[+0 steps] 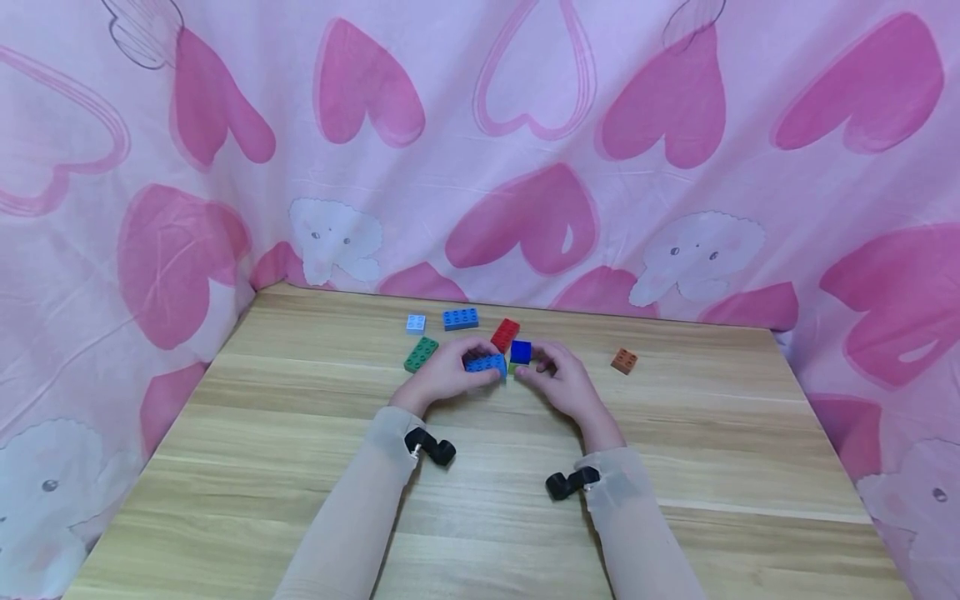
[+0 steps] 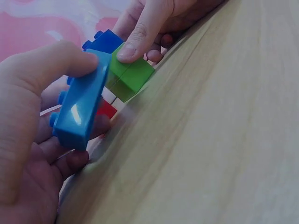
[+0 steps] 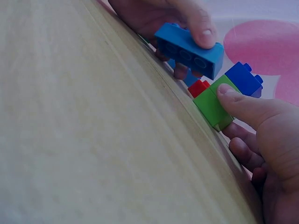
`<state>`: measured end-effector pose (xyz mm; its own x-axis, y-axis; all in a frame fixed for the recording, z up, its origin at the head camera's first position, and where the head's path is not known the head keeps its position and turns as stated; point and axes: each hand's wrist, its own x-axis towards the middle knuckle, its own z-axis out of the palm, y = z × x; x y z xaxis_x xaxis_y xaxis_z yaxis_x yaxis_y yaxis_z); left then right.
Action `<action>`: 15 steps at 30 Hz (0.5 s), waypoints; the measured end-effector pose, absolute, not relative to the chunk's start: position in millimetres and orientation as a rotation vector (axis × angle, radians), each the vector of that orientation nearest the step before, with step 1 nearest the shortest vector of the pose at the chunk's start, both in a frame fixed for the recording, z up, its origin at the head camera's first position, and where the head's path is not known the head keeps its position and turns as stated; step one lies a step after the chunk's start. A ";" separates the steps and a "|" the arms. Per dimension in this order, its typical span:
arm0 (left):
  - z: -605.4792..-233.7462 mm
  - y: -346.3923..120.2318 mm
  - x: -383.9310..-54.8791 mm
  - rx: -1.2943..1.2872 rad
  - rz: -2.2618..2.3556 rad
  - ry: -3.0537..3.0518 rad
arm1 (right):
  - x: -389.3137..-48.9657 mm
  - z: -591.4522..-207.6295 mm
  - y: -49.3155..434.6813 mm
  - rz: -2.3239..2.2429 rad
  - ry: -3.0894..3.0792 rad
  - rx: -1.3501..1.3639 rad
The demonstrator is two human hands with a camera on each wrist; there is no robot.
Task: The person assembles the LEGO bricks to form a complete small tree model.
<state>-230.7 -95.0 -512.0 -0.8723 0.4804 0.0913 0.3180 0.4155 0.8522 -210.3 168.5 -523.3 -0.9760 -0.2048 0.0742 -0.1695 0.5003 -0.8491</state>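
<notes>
My left hand (image 1: pixel 442 375) grips a blue toy building brick (image 1: pixel 487 363) between thumb and fingers. In the left wrist view this blue brick (image 2: pixel 79 107) is tilted, its studs facing the palm. My right hand (image 1: pixel 566 387) pinches lime green brickwork (image 3: pixel 211 108), which has a seam across it and stands close over the table. A dark blue brick (image 1: pixel 521 352) sits on top of the green, its studs showing in the right wrist view. The held blue brick's near end is right beside the green piece, overlapping it in the left wrist view.
Behind the hands lie a red brick (image 1: pixel 506 333), another blue brick (image 1: pixel 461 318) and a small light blue brick (image 1: pixel 416 324). A dark green brick (image 1: pixel 421 354) rests left of my left hand, a brown brick (image 1: pixel 624 361) off to the right. Pink heart-patterned cloth (image 1: pixel 517 217) hangs behind the wooden table (image 1: pixel 480 517).
</notes>
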 end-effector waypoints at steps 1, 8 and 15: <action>-512.3 -95.1 -231.2 0.707 1.462 2.506 | -210.4 -523.5 168.4 -1.519 2.687 -0.337; -511.0 -93.1 -230.9 0.620 1.550 2.554 | -210.6 -524.0 168.0 -1.527 2.679 -0.359; -510.0 -91.1 -230.1 0.590 1.627 2.559 | -209.4 -523.0 167.5 -1.518 2.690 -0.363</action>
